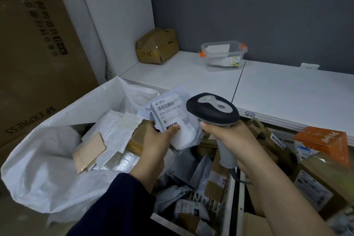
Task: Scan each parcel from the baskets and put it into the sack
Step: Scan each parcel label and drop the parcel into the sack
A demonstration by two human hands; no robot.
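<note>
Both hands full, left hand point(156, 138) pinching white parcel point(177, 120), right hand point(225, 136) gripping scanner point(212, 110) beside it

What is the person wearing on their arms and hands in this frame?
On the left, a dark navy sleeve ends short of the wrist. The right forearm is uncovered as far as the frame shows. The left hand and right hand are ungloved; no ring, watch or bracelet shows.
</note>
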